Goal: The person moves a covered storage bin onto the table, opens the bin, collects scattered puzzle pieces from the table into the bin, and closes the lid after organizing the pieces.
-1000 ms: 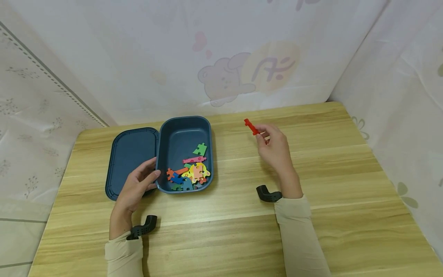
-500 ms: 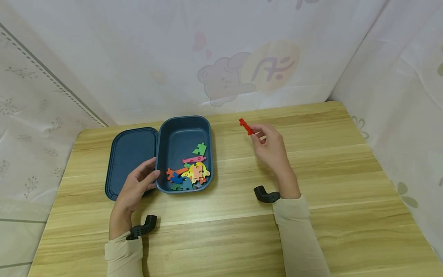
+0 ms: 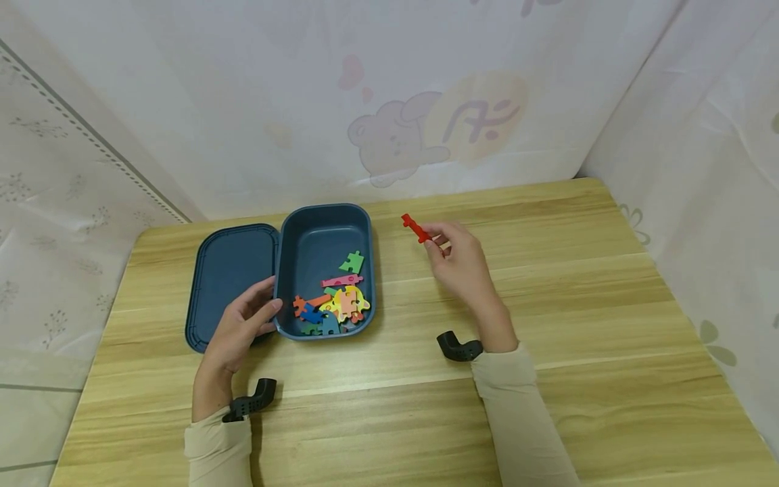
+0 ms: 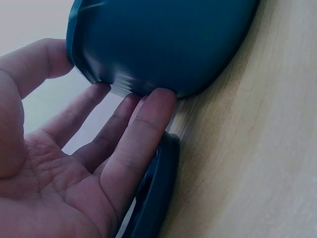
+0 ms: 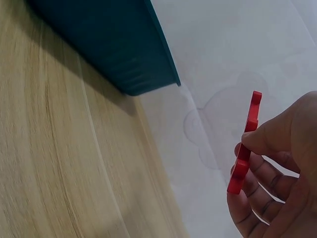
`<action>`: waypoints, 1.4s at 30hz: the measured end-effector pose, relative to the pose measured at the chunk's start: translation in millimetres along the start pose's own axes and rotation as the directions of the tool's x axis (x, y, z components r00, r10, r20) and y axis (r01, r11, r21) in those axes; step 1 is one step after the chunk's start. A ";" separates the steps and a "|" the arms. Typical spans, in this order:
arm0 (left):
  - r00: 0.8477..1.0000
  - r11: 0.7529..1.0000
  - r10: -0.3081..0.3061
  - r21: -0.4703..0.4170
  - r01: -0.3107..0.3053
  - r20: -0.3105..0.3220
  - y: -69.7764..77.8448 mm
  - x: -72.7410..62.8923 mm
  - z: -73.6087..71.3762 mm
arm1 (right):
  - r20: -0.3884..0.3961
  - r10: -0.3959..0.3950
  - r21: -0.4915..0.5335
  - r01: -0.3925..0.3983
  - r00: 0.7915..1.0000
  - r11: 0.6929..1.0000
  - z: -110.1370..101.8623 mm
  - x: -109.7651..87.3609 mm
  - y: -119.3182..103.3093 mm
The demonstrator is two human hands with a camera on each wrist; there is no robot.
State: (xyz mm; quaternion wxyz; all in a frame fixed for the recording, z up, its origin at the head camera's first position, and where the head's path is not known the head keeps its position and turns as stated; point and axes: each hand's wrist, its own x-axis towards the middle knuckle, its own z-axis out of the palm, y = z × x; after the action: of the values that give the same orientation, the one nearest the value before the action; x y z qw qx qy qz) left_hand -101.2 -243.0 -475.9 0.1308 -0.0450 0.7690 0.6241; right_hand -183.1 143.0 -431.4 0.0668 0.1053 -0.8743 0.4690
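My right hand (image 3: 461, 265) pinches a red puzzle piece (image 3: 414, 227) between thumb and fingers, raised over the table to the right of a dark blue box (image 3: 372, 270). In the right wrist view the red piece stands narrow and upright, its knobbed edge showing. My left hand (image 3: 239, 328) holds the box at its near left side, thumb at the rim and fingertips against the outer wall (image 4: 163, 54). Inside the box lie several puzzle pieces: a green one (image 3: 352, 262), a pink one (image 3: 341, 281), a dark blue one (image 3: 311, 313) and a yellow one with an animal face (image 3: 359, 295), partly overlapping.
The blue lid (image 3: 237, 277) lies on the wooden table (image 3: 377, 433) left of the box, partly behind my left hand. A pale printed curtain (image 3: 262, 101) hangs behind the table and along both sides. Black wrist mounts (image 3: 456, 346) stick out from both sleeves.
My right hand has moved left toward the box with the red puzzle piece, ending slightly lower in view. My left hand, the box and the pieces inside stay where they were.
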 end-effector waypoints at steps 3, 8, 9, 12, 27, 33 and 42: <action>1.000 1.000 0.003 0.001 -0.003 0.000 0.0 0.3 0.1 | 0.011 -0.015 0.003 0.014 1.000 1.000 4.7 -0.4 -2.6; 1.000 1.000 0.009 0.000 -0.009 0.006 -0.3 1.2 0.2 | 0.030 -0.033 0.008 0.033 0.999 0.999 11.3 -1.6 -6.9; 1.000 1.000 0.010 0.000 -0.010 0.008 -0.4 1.4 0.3 | 0.034 -0.034 0.009 0.034 0.999 0.999 12.3 -1.9 -7.7; 1.000 1.000 0.013 -0.002 -0.013 0.010 -0.6 1.6 0.3 | 0.043 -0.041 0.005 0.041 0.998 0.999 14.9 -2.2 -10.1; 1.000 1.000 0.006 0.011 -0.006 0.000 -0.4 1.8 0.5 | 0.078 -0.057 -0.010 0.057 0.995 0.998 24.2 -2.1 -17.4; 1.000 1.000 0.006 -0.001 -0.006 0.004 1.0 1.6 0.6 | 0.089 -0.053 -0.002 0.053 0.995 0.999 28.9 -3.7 -20.4; 1.000 1.000 0.014 0.011 -0.014 0.002 -0.4 1.1 0.0 | 0.111 -0.079 0.006 0.079 0.991 0.997 34.0 -6.7 -29.1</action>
State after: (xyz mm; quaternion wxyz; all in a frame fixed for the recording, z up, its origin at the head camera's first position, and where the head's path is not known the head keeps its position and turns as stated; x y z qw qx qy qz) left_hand -102.2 -243.1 -476.6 0.1275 -0.0382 0.7726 0.6208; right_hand -170.0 99.8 -428.1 0.0367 0.1659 -0.8715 0.4600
